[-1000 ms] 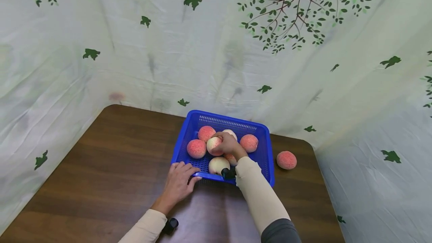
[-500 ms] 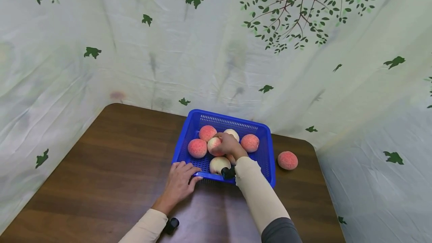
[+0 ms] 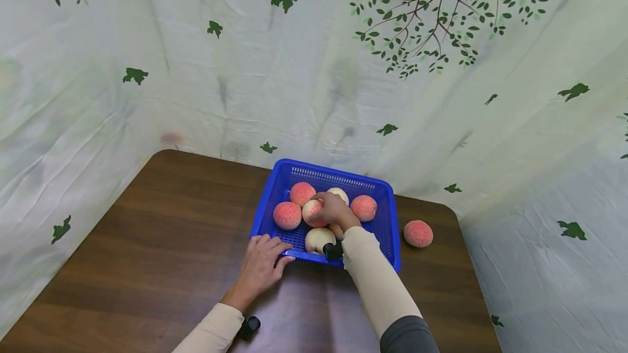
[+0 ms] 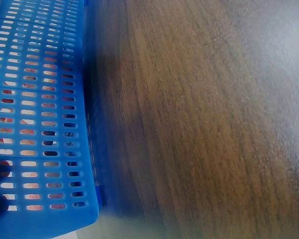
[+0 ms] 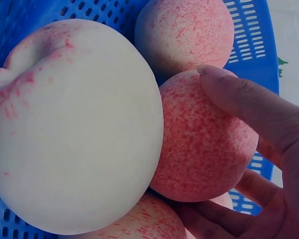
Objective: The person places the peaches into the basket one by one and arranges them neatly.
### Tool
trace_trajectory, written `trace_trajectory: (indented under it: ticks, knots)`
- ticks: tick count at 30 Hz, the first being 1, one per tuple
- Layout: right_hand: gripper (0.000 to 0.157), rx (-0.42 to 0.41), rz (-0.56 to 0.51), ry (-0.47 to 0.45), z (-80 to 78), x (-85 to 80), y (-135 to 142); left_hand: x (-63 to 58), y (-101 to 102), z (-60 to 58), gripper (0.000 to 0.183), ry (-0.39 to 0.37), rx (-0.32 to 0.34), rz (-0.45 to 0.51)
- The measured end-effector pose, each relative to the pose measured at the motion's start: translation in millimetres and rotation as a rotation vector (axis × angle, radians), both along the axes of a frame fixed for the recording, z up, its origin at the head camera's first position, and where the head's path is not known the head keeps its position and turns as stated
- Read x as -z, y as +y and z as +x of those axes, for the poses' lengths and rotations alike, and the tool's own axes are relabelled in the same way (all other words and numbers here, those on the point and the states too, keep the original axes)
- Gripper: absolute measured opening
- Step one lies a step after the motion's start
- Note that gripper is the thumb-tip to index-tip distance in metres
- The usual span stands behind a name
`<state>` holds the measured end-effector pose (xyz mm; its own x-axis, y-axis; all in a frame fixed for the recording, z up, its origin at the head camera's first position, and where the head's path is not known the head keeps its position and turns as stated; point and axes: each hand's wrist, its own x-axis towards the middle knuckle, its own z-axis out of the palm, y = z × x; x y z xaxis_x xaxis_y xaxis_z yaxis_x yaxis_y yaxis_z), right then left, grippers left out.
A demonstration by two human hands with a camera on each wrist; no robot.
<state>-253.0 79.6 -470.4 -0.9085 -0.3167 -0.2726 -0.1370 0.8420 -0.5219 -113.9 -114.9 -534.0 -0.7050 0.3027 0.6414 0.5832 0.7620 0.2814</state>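
Observation:
A blue plastic basket (image 3: 387,233) with slotted walls stands on the table and holds several pink and cream peaches. Inside it, my right hand (image 3: 336,210) grips a peach (image 5: 204,139) near the middle, thumb on top and fingers round the far side. Close to that hand lie a pale peach (image 5: 84,129) and a pinkish peach (image 5: 189,35). My left hand (image 3: 262,263) holds the basket's front rim near its left corner. The left wrist view shows mostly the slotted basket wall (image 4: 40,119), with dark blurred fingertips at its left edge.
One pink peach (image 3: 418,233) lies on the brown wooden table (image 3: 171,244), right of the basket. A pale cloth (image 3: 304,70) printed with leaves and branches hangs behind the table and along its sides. Each wrist carries a small black camera.

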Motion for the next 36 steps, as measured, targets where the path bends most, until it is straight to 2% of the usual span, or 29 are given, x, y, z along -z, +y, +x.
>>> trace_trajectory:
  ticks: [5,17,23,29,36]
  knots:
    - [0.054,0.016,0.03,-0.015,0.5,-1.7,-2.1,0.2,0.1,0.7,0.021,-0.007,0.002,0.009]
    - [0.055,0.02,0.02,-0.099,1.4,-2.9,-3.5,0.4,-1.0,1.0,0.022,0.002,0.003,0.014]
    - [0.057,-0.008,0.041,-0.086,1.1,-1.7,-2.8,0.2,-0.8,0.6,0.021,-0.004,0.006,0.01]
    - [0.062,0.001,0.059,-0.091,0.5,-0.3,-0.8,0.1,-0.4,1.2,0.021,-0.019,0.005,0.003]
    - [0.056,-0.024,0.08,-0.028,-0.9,-4.0,-2.0,-0.2,-0.4,1.0,0.019,-0.009,0.003,0.012]
